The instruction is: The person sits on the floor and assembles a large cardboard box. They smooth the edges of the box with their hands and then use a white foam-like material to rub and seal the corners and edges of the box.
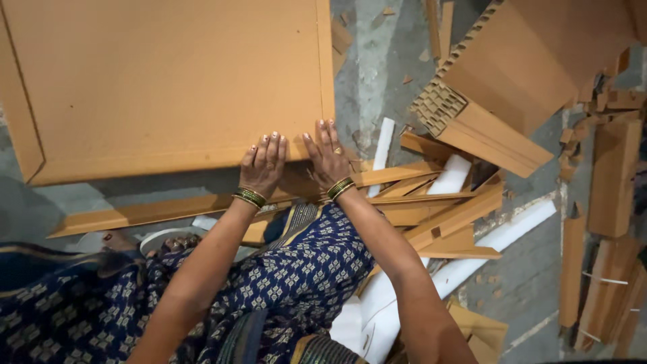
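Grey concrete floor [377,74] is strewn with cardboard strips [431,202]. Left hand [264,164] and right hand [327,156] lie open and flat, side by side, on the near edge of a large cardboard panel [168,81].

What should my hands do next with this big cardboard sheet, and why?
Probably press down along the crease: both the left hand and right hand lie flat on the near edge of the large cardboard sheet, where a scored line runs just inside the border.
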